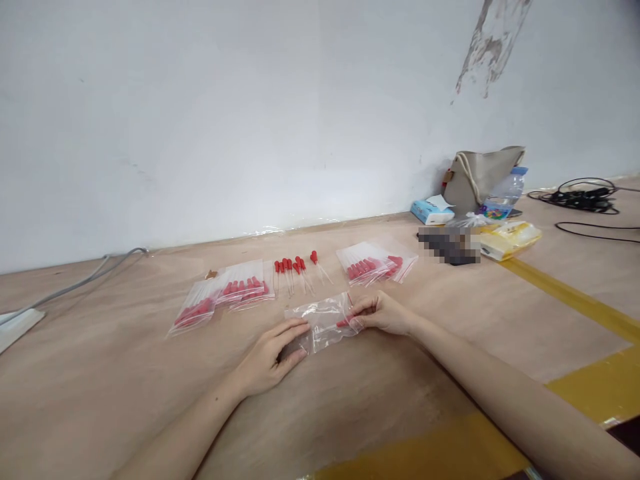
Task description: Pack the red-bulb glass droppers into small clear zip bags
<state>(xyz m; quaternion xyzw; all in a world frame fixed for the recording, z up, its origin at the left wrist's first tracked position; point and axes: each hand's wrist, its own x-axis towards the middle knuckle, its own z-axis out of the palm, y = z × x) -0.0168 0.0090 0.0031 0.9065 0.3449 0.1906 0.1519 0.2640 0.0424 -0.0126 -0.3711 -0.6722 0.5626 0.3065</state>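
Observation:
A clear plastic zip bag (325,320) lies on the brown table in front of me. My left hand (273,353) rests flat on its left end, fingers stretched out and pressing it down. My right hand (381,312) is closed in a pinch at the bag's right end, on the red strip there. Just behind the bag lie several loose red-capped droppers (295,268).
Filled bags of red droppers lie at the left (243,290) and far left (194,313), and another at the right (376,263). At the back right stand a beige bag (483,175), a tissue pack (431,211), a yellow packet (510,239) and black cables (583,197).

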